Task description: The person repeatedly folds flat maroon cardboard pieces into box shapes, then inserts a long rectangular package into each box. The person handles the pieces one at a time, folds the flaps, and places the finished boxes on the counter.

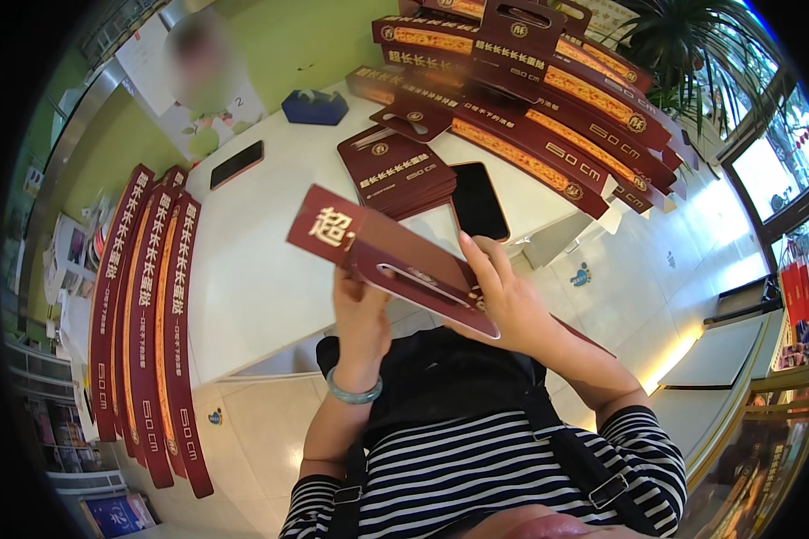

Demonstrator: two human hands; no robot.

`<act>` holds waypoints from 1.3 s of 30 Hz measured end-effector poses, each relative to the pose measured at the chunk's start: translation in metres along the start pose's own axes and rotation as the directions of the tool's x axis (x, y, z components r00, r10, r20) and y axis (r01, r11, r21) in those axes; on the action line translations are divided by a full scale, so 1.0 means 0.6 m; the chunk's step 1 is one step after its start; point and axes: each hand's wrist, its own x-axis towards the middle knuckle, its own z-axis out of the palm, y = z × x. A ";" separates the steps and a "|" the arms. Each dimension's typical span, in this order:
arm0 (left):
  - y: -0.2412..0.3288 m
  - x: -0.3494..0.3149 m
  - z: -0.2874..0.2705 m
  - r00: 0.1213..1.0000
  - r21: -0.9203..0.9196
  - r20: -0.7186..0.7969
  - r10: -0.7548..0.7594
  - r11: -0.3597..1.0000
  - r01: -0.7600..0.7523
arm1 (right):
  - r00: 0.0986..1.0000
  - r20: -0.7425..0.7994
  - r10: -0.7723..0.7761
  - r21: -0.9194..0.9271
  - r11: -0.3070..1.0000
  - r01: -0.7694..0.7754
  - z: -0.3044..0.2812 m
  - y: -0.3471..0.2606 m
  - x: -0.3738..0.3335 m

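Observation:
A long maroon cardboard box slants in front of me, its far end over the white table. Around it sits a maroon cardboard handle sleeve with an oblong slot. My left hand, a greenish bangle at its wrist, grips the box and sleeve from the near left side; its fingertips are partly hidden. Against the sleeve's right end, my right hand presses with its fingers and thumb closed on the card. Just beyond lies a stack of flat maroon handle sleeves, with a dark-screened phone beside it.
On the white table, a second phone and a dark blue box lie farther back. Several long maroon boxes overhang its left edge. More boxes are piled at the back right, near a plant.

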 end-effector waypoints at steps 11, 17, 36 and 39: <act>0.014 0.099 -0.008 0.964 0.133 0.217 -0.155 0.983 0.128 | 0.999 0.030 0.035 -0.297 0.954 -0.025 -0.100 0.081 -0.004; 0.002 0.099 0.028 0.896 0.291 0.437 -0.082 0.955 -0.055 | 0.971 -0.197 -0.138 -0.590 0.808 -0.005 -0.160 0.283 0.203; 0.079 0.031 -0.068 0.965 -0.199 0.093 -0.244 0.946 0.258 | 0.699 0.006 -0.715 0.064 0.698 0.713 0.118 0.030 0.167; 0.064 0.011 -0.074 0.961 -0.166 0.208 -0.181 0.962 0.217 | 0.843 0.070 -0.534 0.352 0.804 0.480 0.103 -0.019 0.131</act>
